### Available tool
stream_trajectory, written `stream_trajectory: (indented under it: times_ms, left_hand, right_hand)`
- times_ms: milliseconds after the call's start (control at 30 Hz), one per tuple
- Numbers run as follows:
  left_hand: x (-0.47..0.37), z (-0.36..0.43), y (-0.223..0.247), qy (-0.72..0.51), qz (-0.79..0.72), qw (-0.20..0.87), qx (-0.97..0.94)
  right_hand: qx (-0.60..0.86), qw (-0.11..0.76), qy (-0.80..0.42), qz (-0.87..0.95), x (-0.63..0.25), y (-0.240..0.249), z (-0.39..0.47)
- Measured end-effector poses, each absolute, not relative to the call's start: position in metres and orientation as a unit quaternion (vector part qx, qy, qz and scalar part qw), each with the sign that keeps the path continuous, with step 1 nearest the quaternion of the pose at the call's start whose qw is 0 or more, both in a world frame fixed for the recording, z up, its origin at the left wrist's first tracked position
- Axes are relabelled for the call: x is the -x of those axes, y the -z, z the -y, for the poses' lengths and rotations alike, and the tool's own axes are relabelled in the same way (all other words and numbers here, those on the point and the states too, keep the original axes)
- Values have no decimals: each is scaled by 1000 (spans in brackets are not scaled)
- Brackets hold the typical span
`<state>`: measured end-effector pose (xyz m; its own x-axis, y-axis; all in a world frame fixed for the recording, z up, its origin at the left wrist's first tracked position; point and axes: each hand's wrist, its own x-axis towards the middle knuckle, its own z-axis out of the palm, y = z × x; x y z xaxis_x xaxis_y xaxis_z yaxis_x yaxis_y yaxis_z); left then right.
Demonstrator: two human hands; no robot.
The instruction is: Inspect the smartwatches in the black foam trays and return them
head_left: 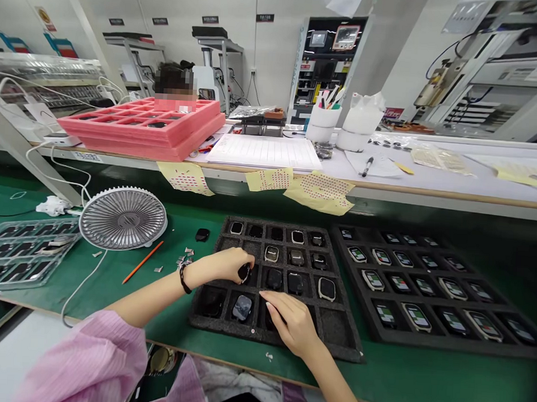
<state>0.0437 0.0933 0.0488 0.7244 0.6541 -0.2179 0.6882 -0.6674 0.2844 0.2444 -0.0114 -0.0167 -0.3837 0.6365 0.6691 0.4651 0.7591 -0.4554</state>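
Observation:
A black foam tray (pixel 253 331) with square compartments lies in front of me, several of them holding watch bodies. My left hand (pixel 229 265) is closed on a dark watch (pixel 244 274) at the tray's left side, in the third row from the front edge's far side. Over the front row hangs my right hand (pixel 291 322), palm down with its fingers stretched out, partly covering a compartment with a dark piece in it. Left of that hand, a dark-faced watch (pixel 242 307) sits in the front row. A silver-rimmed watch (pixel 327 289) rests farther right.
A second foam tray (pixel 445 342) with watches is on the right. At left are a round fan (pixel 123 218), an orange stick (pixel 143 262) and a clear plastic tray (pixel 22 254). Pink foam trays (pixel 141 128) and papers occupy the shelf. A person's head shows behind.

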Motion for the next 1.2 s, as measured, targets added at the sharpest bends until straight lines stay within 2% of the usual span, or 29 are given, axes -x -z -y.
stream_trajectory:
  times_ms: [200, 333, 433, 600, 733, 1033, 1200]
  left_hand:
    - [-47, -87, -46, 42, -390, 131, -911]
    - [-33, -85, -39, -8, -403, 146, -904]
    - [-25, -78, -38, -68, -415, 158, -893]
    - [-35, -45, -46, -181, -394, 150, -889]
    - [-44, -17, -51, -180, -354, 98, -912]
    - [-27, 6, -42, -141, -449, 38, -882]
    - [13, 6, -54, -180, -456, 80, -868]
  right_hand:
    - [338, 442, -116, 823, -242, 16, 11]
    - [345, 456, -169, 803, -244, 20, 13]
    - [397, 492, -248, 734, -243, 22, 13]
    - [438, 514, -462, 574, -222, 16, 9]
    - [407, 512, -515, 553, -191, 11, 7]
    - [418, 548, -514, 511, -138, 12, 11]
    - [380, 516, -685, 347, -130, 6, 6]
